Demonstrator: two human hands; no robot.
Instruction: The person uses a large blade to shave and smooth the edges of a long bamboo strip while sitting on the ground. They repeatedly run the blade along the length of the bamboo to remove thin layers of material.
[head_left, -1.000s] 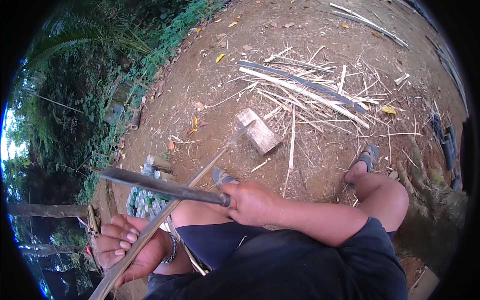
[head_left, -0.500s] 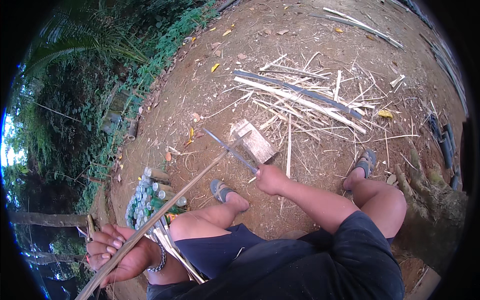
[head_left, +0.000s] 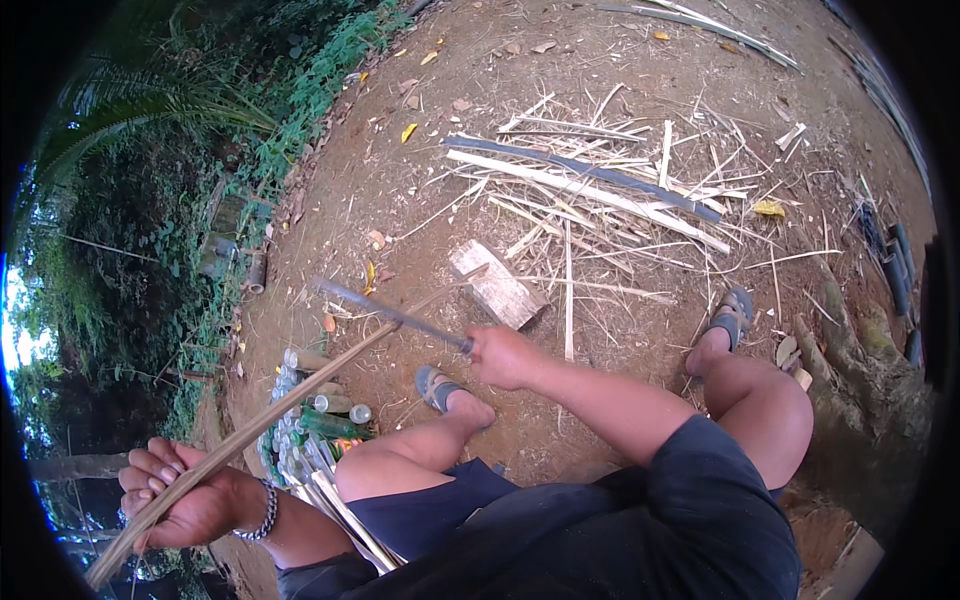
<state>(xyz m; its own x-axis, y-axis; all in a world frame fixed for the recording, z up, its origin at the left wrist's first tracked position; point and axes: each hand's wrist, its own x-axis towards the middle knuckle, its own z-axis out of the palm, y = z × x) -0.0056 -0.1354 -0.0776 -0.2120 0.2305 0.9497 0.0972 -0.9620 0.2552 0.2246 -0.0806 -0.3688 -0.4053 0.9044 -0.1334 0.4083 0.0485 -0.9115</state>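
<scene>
My left hand (head_left: 185, 495), at the lower left, is closed around a long thin bamboo strip (head_left: 300, 385). The strip slants up to the right, and its far tip rests on a pale wooden block (head_left: 497, 285) on the dirt. My right hand (head_left: 505, 355) grips the handle of a long dark blade (head_left: 385, 312). The blade reaches left across the strip, just short of the block. I am seated, knees spread, with sandalled feet on the ground either side of the block.
A heap of split bamboo slats and shavings (head_left: 610, 190) lies beyond the block. Several bottles (head_left: 315, 420) and cut strips sit by my left knee. Green undergrowth (head_left: 150, 220) borders the left side, and a tree root (head_left: 860, 340) runs at the right.
My right hand has swung the blade from near my lap out toward the block, then drawn it back left along the strip. My left hand keeps its hold on the strip.
</scene>
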